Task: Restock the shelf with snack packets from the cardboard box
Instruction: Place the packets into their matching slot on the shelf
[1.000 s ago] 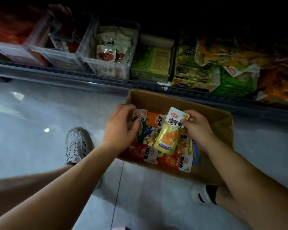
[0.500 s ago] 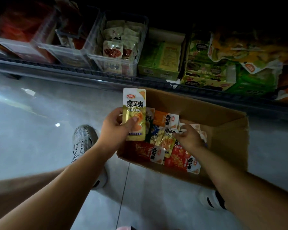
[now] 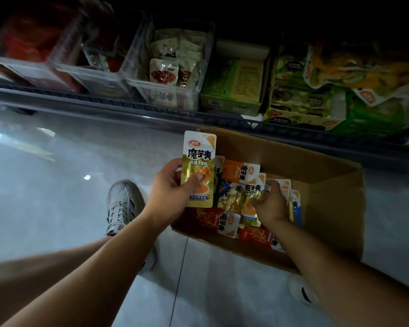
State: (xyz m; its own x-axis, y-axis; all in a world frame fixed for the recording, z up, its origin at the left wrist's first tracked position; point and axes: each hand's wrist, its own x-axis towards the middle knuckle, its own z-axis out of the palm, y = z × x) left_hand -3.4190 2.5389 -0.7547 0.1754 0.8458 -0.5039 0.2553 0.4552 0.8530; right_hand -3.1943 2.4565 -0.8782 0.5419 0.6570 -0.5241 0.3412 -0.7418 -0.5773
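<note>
Head view puts the gold and white foil snack packet (image 3: 198,168) upright over the left edge of the brown cardboard box (image 3: 316,166), lifted clear of the packets lying inside. The left hand (image 3: 170,190) is clamped on its lower half, thumb pressed across the printed front and fingers behind. The label end points up toward the shelf, probably so the flavour can be read before a slot is chosen.

Inside the box, the right hand (image 3: 269,206) is sunk among the loose packets near the middle, fingers curled down over some white-topped ones. I cannot tell whether it has actually closed on one. It looks to be sorting for a match. A second gold packet (image 3: 248,197) lies just beside its knuckles on the left. An orange packet (image 3: 236,172) sits toward the far wall, and a red packet (image 3: 213,220) lies by the near edge.

Beyond the far wall of the box runs the dark wire front rail of the shelf (image 3: 104,102). A clear plastic bin of pale packets (image 3: 198,67) stands at its front edge, above the held packet. Green cardboard display cartons (image 3: 234,83) stand just to the right of that bin. The held packet is well short of the shelf, so I judge the picking step is done for this one and the placing is not yet begun.
</note>
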